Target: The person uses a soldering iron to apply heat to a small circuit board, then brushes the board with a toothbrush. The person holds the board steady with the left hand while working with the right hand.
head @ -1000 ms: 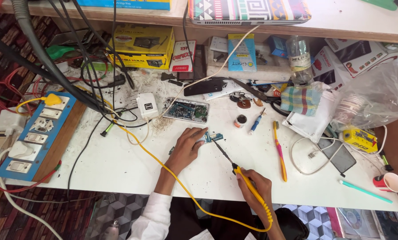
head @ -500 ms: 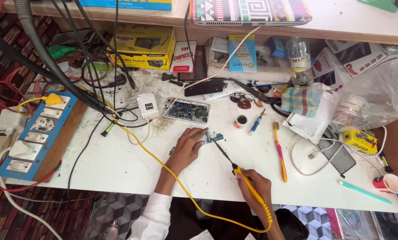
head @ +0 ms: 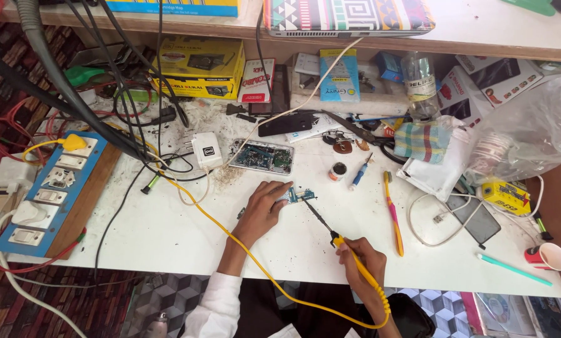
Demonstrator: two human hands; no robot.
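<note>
Soldering is under way at the middle of the white desk (head: 168, 231). The left hand (head: 260, 211) lies flat with fingers stretched forward, their tips pressing a small circuit board (head: 300, 196) down onto the desk. The right hand (head: 360, 260) is closed around the yellow handle of a soldering iron (head: 330, 233), held like a pen; the dark tip points toward eleven o'clock and meets the lower right edge of the small board. A yellow cord (head: 230, 233) runs from the handle, loops below the desk edge and climbs toward ten o'clock to a blue switch panel (head: 42, 188).

Judging by how things lie, the work is in its middle. An opened phone (head: 261, 156), its inner parts bare, rests just beyond the left hand at twelve o'clock, so the dismantling looks done. The small board is out and being worked on; whether the joint is finished cannot be told, as it is too small to see. Putting the phone back together seems yet to come.

At one o'clock of the board sit a small round tin (head: 338, 171) and a blue screwdriver (head: 359, 175). A yellow toothbrush (head: 393, 216) lies at three o'clock, well apart from the right hand. A white charger (head: 206, 151) stands near the opened phone at nine o'clock of it.
</note>
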